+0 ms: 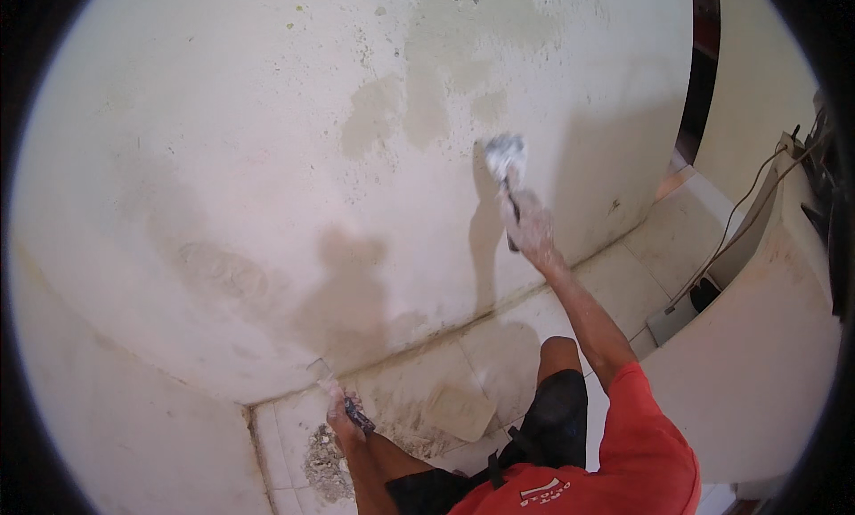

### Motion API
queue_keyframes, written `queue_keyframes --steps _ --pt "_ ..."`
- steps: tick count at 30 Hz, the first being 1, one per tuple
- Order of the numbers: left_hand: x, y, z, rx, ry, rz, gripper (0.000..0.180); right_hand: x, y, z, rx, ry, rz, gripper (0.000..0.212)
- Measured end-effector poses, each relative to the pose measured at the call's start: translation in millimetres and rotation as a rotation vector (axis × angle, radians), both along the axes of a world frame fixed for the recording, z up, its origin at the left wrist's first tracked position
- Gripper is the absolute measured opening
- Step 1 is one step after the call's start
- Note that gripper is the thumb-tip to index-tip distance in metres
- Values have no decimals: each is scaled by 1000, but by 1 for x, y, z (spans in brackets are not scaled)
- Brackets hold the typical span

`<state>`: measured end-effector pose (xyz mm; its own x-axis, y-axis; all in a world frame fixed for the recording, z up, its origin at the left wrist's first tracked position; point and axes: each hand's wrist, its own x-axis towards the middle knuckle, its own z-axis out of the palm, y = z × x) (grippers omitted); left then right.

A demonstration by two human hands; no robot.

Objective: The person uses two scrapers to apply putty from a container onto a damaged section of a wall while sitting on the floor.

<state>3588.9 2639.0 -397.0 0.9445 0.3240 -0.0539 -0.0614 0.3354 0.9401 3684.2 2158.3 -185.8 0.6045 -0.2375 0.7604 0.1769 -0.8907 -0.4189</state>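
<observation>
My right hand [532, 230], dusted white, is closed around the dark handle of a putty knife [506, 159]. White paste covers its blade, which is raised in front of the wall [419, 221]; whether it touches the wall I cannot tell. Lower down on the left, my left hand [341, 412] grips a second scraper [359, 416] by its dark handle. That tool's pale blade shows faintly near the foot of the wall. Grey-green damp-looking patches and small pits mark the upper wall, and a rough patch [223, 270] lies at its left.
Crumbled debris [327, 466] lies on the tiled floor [641, 270] beside my left forearm. A pale square piece [460, 412] rests in front of my knees. At the right, cables [739, 216] hang over a pale curved surface [748, 355]. A dark doorway edge [701, 78] stands beyond.
</observation>
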Motion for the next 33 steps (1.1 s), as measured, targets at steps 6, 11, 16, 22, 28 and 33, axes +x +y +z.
queue_keyframes --steps 6,11,16,22,28,33 --pt "2 -11 -1 -16 -26 -42 34 42 12 41 33 -186 -23 61" --pt "2 -6 -4 20 -29 -13 28 4 42 -33 -27 188 49 62" --pt "3 -6 3 -14 13 3 32 2 -7 -20 60 21 61 61" --pt "3 -8 1 -10 -17 -32 32 55 35 39 16 -97 -38 63" --pt "-1 -8 0 32 33 -2 28 5 44 -76 -75 418 -32 62" --pt "1 -5 1 -9 -40 4 29 -63 20 -111 -29 305 152 53"
